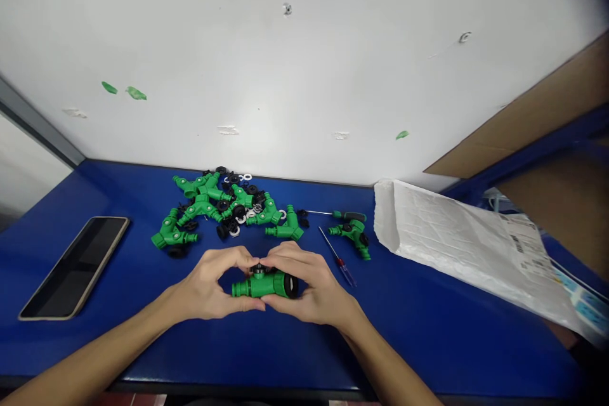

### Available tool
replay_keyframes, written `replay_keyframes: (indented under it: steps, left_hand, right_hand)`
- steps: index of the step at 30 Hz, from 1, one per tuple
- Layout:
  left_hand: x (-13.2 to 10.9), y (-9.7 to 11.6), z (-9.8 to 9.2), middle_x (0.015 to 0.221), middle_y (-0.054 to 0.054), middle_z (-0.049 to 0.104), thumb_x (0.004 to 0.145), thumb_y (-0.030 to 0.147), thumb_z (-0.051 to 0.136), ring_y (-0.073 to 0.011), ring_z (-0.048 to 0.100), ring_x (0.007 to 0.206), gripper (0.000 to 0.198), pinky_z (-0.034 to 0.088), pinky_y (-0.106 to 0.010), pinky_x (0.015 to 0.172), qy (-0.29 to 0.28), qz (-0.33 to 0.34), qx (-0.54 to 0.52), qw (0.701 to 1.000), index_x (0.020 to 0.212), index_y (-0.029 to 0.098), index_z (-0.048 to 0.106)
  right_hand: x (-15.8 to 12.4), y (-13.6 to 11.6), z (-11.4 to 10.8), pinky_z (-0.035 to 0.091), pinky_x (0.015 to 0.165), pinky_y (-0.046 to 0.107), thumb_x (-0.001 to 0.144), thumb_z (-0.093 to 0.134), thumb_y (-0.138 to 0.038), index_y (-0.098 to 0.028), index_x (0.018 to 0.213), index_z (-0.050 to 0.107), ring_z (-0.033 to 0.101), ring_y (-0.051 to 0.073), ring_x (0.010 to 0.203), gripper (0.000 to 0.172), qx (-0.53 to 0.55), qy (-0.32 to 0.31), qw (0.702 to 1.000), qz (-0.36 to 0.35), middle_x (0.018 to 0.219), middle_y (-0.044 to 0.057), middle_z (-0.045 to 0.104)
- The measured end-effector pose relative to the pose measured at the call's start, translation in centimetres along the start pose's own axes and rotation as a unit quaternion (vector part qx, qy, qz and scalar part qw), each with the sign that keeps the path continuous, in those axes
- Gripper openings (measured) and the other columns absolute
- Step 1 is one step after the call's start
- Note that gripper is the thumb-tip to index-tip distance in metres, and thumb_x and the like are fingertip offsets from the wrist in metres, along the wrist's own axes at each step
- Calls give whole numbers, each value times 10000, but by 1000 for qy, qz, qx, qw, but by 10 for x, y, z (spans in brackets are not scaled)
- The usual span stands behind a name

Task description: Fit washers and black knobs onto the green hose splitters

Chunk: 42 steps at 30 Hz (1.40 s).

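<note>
Between my two hands is a green plastic hose connector (266, 285) with a black ring on its right end and a small black knob (258, 269) on top. My left hand (216, 282) pinches it from the left, thumb below and fingers at the knob. Around the ringed end curls my right hand (311, 282), its thumb underneath and its fingertips also on the knob. The fingers partly cover the knob. Beyond the hands lies a pile of green Y-shaped hose connectors (202, 206) mixed with black caps and white washers (235, 228).
Right of the pile are a screwdriver with a green-black handle (349, 216), a red-handled screwdriver (346, 271) and another green connector (353, 236). A white mailing bag (457, 247) lies at the right, a phone (76, 266) at the left. A white wall (304, 76) backs the blue table (228, 355).
</note>
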State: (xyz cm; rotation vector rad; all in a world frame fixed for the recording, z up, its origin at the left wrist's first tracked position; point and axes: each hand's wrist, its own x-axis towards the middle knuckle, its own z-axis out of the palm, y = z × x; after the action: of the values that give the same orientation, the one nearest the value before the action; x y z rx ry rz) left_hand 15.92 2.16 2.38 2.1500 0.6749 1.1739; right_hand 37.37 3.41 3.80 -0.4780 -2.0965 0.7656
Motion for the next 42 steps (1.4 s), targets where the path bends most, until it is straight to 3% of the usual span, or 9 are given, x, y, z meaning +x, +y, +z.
replay_keyframes:
  steps: [4,9,14,16,25,35,39,42]
  left_hand:
    - [6,5,-11,885,-73,624,744,378,754,-189,612,787,447,525,-302,693,-88,-17,126,988,1050,160,511]
    - [16,16,-15,896,-85,617,865,290,604,-203,603,804,245,508,-310,691,-192,-35,243,950,1045,133,548]
    - [23,23,-10,706,-31,599,743,197,590,-190,586,623,49,453,-291,552,-229,-107,340,906,752,164,555]
    - [23,22,-8,667,-25,599,726,190,570,-191,589,596,59,433,-286,533,-239,-119,363,893,693,179,522]
    - [13,10,-5,612,-22,624,760,201,535,-186,592,506,39,368,-282,468,-235,-57,374,895,737,176,515]
    - [1,-1,6,538,6,593,796,191,509,-179,567,423,17,347,-277,421,-161,-6,344,925,789,177,503]
    - [1,-2,9,540,12,584,805,198,506,-172,560,424,21,354,-268,420,-148,-7,326,934,797,179,502]
    - [5,1,7,490,23,538,749,201,545,-159,521,398,68,335,-268,417,-164,-40,321,932,698,188,501]
  right_hand:
    - [0,1,-2,506,845,363,799,732,-256,-179,1195,583,638,202,903,430,-29,1,1000,-7,958,94,683]
    - [1,-2,-4,492,871,377,846,677,-234,-170,1193,556,623,202,928,373,-92,-42,995,-4,968,94,669]
    - [2,-1,0,487,869,384,878,641,-277,-159,1169,554,607,211,932,326,-123,-76,989,9,967,96,657]
    - [2,2,2,486,871,390,890,626,-279,-154,1166,553,598,214,936,311,-130,-87,987,18,961,96,653]
    - [2,2,3,477,902,397,903,614,-268,-144,1191,538,584,217,971,323,-127,-133,982,50,984,99,642]
    - [5,1,-1,490,872,406,910,599,-260,-137,1171,555,582,218,915,292,-129,-157,978,46,926,93,634]
    - [6,0,-3,496,869,424,910,591,-243,-148,1160,567,585,220,900,269,-128,-165,977,48,917,94,641]
    - [7,2,-5,501,884,405,871,650,-242,-143,1140,593,610,219,913,292,-104,-164,979,64,918,92,664]
